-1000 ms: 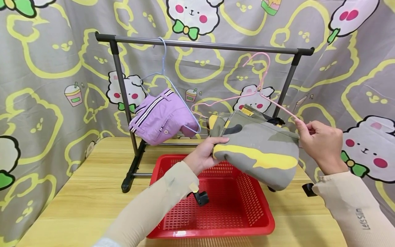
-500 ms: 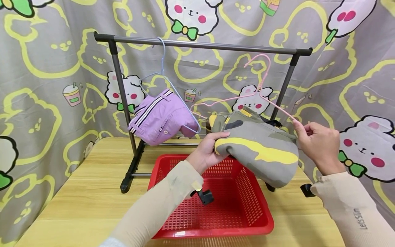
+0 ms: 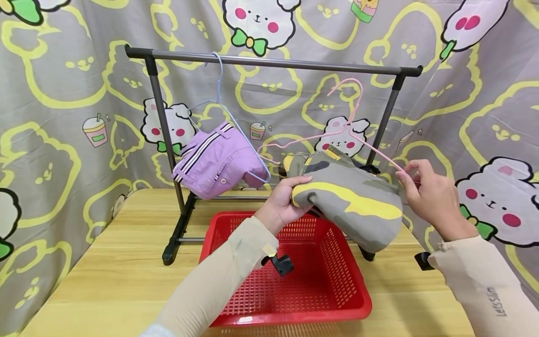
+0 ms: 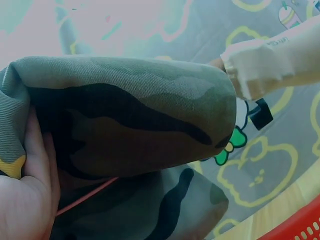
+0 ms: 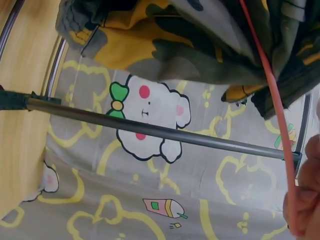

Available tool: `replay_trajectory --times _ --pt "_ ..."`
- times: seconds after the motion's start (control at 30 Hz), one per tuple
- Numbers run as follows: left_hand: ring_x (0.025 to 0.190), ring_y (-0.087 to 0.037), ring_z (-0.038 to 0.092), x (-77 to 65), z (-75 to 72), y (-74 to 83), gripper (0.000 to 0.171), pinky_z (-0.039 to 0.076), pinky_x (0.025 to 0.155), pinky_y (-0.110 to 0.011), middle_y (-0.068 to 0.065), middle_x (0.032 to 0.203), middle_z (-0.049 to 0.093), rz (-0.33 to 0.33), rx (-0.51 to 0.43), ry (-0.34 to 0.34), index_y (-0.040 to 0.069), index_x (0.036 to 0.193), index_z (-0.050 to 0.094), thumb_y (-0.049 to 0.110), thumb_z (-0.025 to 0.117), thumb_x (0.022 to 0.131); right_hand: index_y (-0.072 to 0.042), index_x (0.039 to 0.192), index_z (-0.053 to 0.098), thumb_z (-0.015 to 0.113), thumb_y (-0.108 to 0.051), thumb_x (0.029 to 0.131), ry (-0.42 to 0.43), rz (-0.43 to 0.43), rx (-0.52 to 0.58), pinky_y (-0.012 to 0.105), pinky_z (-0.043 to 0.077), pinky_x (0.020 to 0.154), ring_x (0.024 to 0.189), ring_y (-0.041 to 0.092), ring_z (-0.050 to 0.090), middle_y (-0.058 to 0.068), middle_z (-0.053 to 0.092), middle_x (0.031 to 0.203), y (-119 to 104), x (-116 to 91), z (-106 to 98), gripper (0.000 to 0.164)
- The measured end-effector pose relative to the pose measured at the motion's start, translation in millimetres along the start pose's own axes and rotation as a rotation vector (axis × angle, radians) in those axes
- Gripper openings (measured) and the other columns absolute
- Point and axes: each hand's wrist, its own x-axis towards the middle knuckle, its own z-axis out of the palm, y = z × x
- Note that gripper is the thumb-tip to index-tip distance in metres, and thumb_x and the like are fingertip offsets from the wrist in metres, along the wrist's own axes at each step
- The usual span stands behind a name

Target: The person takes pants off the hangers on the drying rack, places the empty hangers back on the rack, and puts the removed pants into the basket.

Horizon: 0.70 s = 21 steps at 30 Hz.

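My left hand (image 3: 283, 206) grips the grey, yellow and dark camouflage pants (image 3: 349, 192), thumb on top of the cloth. A pink wire hanger (image 3: 351, 122) rises behind the pants, its hook below the rack's rail and apart from it. My right hand (image 3: 433, 199) pinches the sloping right arm of this hanger between thumb and fingers. In the left wrist view, the pink wire (image 4: 90, 196) runs between an upper and a lower layer of the pants. The right wrist view has the hanger's wire (image 5: 274, 95) leading from the fingers up to the bunched cloth.
A dark metal rack (image 3: 269, 61) stands behind on the wooden table (image 3: 105, 281). On its left side, purple shorts (image 3: 221, 161) hang tilted from a blue hanger (image 3: 219, 89). A red perforated basket (image 3: 290, 316) sits below my hands. A patterned curtain (image 3: 54, 154) surrounds the table.
The hanger's hook has dropped slightly relative to the rail, and the pants' lower edge has risen a little. Both hands keep their grip. The head view has shifted slightly.
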Motion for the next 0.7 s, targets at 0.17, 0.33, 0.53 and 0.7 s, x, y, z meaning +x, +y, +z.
replay_trajectory --times 0.17,0.33,0.53,0.7 --pt "0.086 -0.017 0.059 1.2 2.4 1.1 0.013 0.055 0.071 -0.027 -0.009 0.105 0.052 0.014 -0.009 0.007 0.002 0.107 0.049 0.002 0.045 0.094 -0.005 0.116 0.05 0.065 -0.013 0.09 -0.076 -0.046 -0.002 0.032 0.031 0.04 0.049 0.027 0.057 0.019 0.064 0.077 1 -3 -5 0.031" --pt "0.087 -0.018 0.059 2.0 4.7 2.4 0.014 0.055 0.07 -0.028 -0.009 0.106 0.052 0.023 -0.031 0.018 0.002 0.108 0.048 0.002 0.046 0.094 -0.007 0.127 0.048 0.072 -0.017 0.082 -0.174 -0.035 0.038 0.05 0.046 0.052 0.082 0.046 0.065 0.029 0.064 0.102 4 -7 -11 0.052" --pt "0.088 -0.019 0.059 2.8 5.7 3.0 0.018 0.055 0.071 -0.028 -0.01 0.109 0.051 0.034 -0.05 0.019 0.002 0.111 0.047 0.0 0.047 0.093 -0.009 0.133 0.047 0.072 -0.008 0.07 -0.194 -0.09 0.071 0.037 0.04 0.05 0.084 0.037 0.062 0.022 0.06 0.106 8 -10 -14 0.068" --pt "0.088 -0.019 0.059 3.6 7.0 3.6 0.02 0.055 0.071 -0.028 -0.01 0.109 0.05 0.04 -0.056 0.016 0.002 0.112 0.046 0.001 0.048 0.092 -0.009 0.14 0.043 0.083 -0.002 0.063 -0.265 -0.047 0.082 0.04 0.048 0.051 0.092 0.042 0.061 0.022 0.055 0.118 5 -9 -16 0.087"
